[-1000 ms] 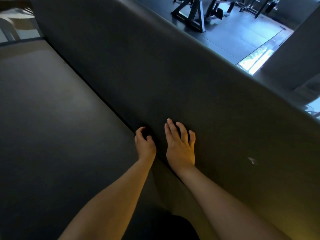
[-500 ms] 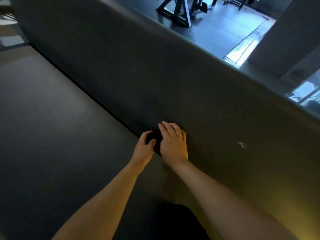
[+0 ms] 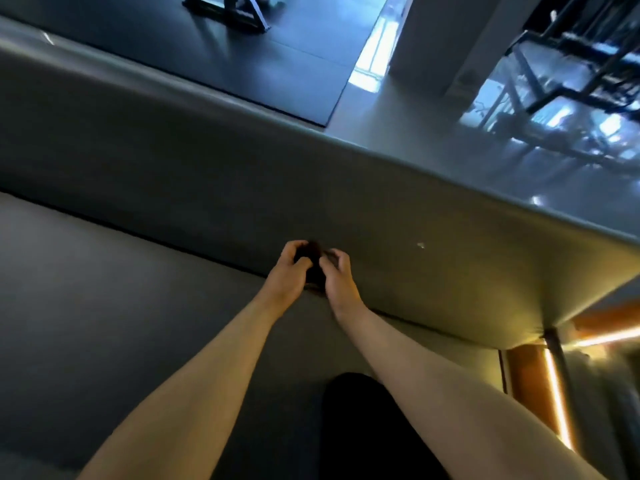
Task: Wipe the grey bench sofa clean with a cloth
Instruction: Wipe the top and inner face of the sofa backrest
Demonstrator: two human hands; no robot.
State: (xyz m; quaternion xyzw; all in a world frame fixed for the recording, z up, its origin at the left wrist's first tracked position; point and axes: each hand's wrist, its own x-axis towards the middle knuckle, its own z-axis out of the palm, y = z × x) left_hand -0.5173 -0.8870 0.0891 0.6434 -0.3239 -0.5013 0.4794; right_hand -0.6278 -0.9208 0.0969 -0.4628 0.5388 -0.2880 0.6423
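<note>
The cloth [image 3: 311,268] is a small dark bunch, blurred and hard to make out in detail. It is held up between both hands, right in front of the seam where the seat [image 3: 104,306] of the grey bench sofa [image 3: 398,271] meets its backrest [image 3: 207,174], towards the sofa's right end. I cannot tell whether the cloth touches the upholstery.

The left hand [image 3: 289,271] grips the cloth from the left, its fingers curled over the top of the bunch and the thumb tucked against the near side. The right hand [image 3: 337,282] holds the other side, fingers bent inward and thumb closing on the fabric in a pinch. The two hands sit close together, knuckles up. Both forearms are bare and reach forward from the lower edge of the view, converging at the cloth.

A small pale speck [image 3: 420,245] sits on the backrest, to the right of the hands. A dark clothed leg [image 3: 360,427] rests on the seat between the forearms. Past the sofa's right end stands a wooden panel [image 3: 523,379] with a lit strip [image 3: 554,393]. Beyond the top edge of the backrest lie a dark floor mat [image 3: 242,71], the foot of a metal frame [image 3: 235,19], a pale pillar [image 3: 446,39] and a metal rack [image 3: 571,64].
</note>
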